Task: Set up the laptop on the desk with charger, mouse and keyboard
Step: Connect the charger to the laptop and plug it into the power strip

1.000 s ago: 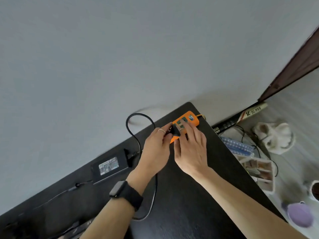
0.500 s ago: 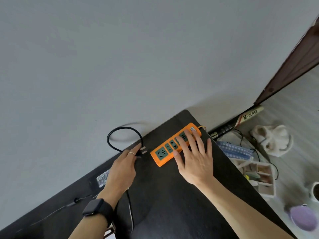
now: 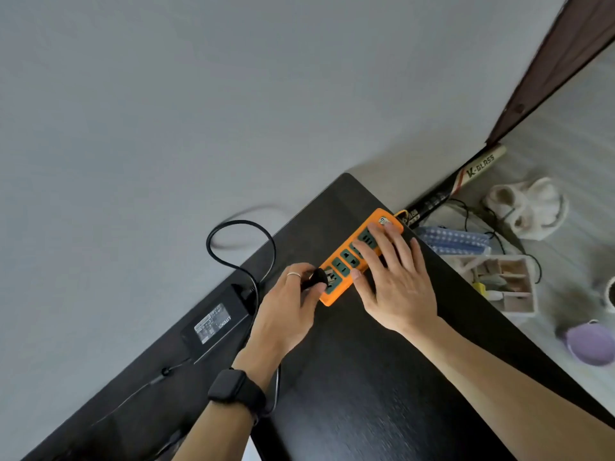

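Seen from the head camera, the left hand (image 3: 286, 314) is pinching the charger's black plug (image 3: 317, 277), its grip closed round it and the prongs at the end socket of the orange power strip (image 3: 342, 265). The right hand (image 3: 396, 284) is lying flat, grip wide, pressing the strip onto the worktop (image 3: 366, 394), probably to steady it. The charger brick (image 3: 216, 322) is lying near the wall. On the floor, a white divided organizer (image 3: 519, 307) is holding small items too blurred to name.

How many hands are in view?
2. The left hand pinches the black plug at the near end of the orange power strip; the right hand lies flat on its far half. None seems hidden.
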Available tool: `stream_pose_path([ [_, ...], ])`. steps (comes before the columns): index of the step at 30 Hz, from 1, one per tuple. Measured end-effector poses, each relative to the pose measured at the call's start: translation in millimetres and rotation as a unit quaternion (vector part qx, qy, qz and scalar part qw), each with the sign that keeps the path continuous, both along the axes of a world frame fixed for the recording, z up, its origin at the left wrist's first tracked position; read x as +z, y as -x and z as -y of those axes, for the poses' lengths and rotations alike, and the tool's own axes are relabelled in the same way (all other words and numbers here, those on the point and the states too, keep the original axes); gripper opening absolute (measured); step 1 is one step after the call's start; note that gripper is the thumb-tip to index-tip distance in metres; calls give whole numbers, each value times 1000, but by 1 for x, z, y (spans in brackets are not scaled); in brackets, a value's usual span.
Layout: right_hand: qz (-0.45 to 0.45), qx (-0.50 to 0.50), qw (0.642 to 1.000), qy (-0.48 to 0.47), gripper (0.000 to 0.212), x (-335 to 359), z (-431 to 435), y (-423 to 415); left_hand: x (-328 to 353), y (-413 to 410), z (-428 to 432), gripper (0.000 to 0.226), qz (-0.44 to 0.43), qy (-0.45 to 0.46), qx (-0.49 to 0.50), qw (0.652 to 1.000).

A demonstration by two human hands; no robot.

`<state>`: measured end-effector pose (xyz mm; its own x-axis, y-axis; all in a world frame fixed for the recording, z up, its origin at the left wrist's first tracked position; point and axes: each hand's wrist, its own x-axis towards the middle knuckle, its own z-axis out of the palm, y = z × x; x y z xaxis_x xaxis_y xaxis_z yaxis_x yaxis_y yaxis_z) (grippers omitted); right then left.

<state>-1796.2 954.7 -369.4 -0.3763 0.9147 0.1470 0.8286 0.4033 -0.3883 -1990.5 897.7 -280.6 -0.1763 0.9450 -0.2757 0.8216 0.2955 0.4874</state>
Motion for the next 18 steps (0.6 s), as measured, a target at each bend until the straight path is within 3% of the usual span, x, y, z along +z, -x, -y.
stream_pose_path([
  [9, -5, 0, 1000, 11, 55, 1, 1, 0, 6, 6, 2, 22, 6, -17, 44, 999],
  [18, -5, 4, 1000, 11, 55, 3, -2, -2, 2, 7, 4, 27, -67, -78, -4, 995],
])
